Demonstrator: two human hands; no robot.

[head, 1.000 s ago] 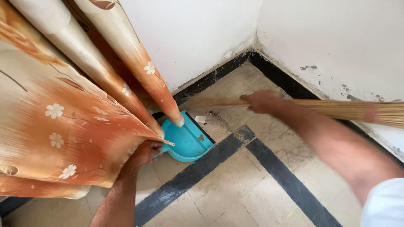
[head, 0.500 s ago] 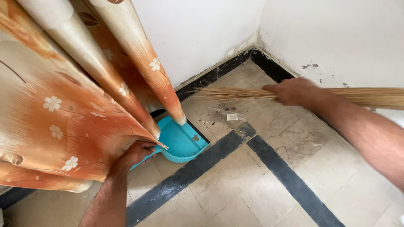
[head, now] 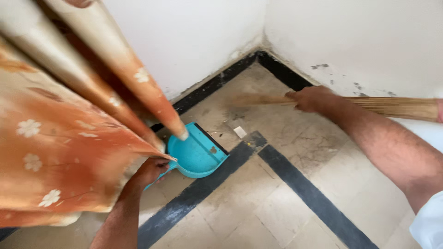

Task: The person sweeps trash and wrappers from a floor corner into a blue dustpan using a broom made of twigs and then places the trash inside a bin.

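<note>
Left hand (head: pixel 151 169) closed on the handle of the turquoise dustpan (head: pixel 197 152), which sits on the floor (head: pixel 277 203) under the curtain (head: pixel 69 138) hem. Right hand (head: pixel 311 97) wrapped round the straw broom (head: pixel 369 105), arm extended toward the corner. A paper scrap (head: pixel 239 132) lies near the pan's lip. Advisable: short low strokes, pan edge flat to the floor
</note>
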